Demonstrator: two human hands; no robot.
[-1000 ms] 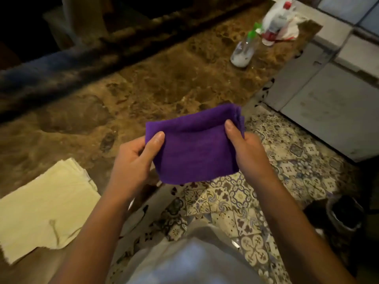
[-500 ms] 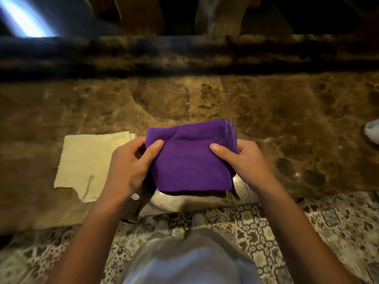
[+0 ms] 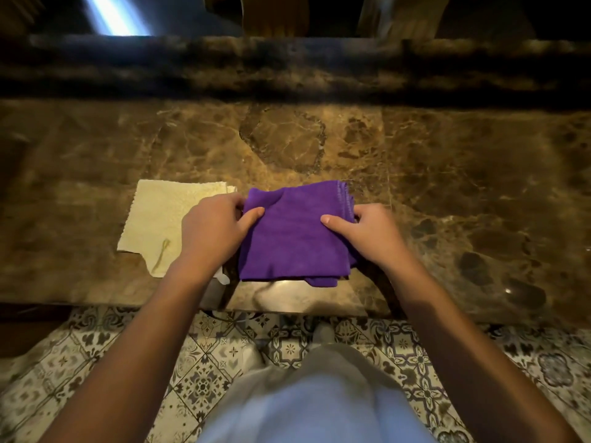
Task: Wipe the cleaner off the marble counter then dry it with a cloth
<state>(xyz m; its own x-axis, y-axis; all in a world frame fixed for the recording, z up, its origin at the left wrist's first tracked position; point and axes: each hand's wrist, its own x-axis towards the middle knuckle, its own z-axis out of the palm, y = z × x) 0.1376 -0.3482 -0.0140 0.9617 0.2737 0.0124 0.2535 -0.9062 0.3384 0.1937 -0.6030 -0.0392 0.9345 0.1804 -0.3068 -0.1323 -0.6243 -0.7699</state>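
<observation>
Seen from above, looking down over brown marble counter (image 3: 447,174) and patterned floor tiles (image 3: 224,362) below its near edge. Folded purple cloth (image 3: 294,238) held between two hands, low over the counter near its front edge; touching the stone or just above it, hard to tell.

Left hand (image 3: 211,225) gripping the cloth's left edge, thumb on top, fingers curled under. Right hand (image 3: 367,231) gripping the right edge the same way, thumb lying across the top.

Pale yellow cloth (image 3: 160,219) flat on the counter just to the outside of the left hand, partly hidden under it, with a loose thread near its ragged lower corner. No visible cleaner or wet streaks on the stone in this dim light.

Likely step: readying the purple cloth as a pad before wiping. Next move probably calls for laying it flat, pressing down with one hand, then sweeping across the marble beyond the hands; yellow cloth presumably kept for drying.
</observation>
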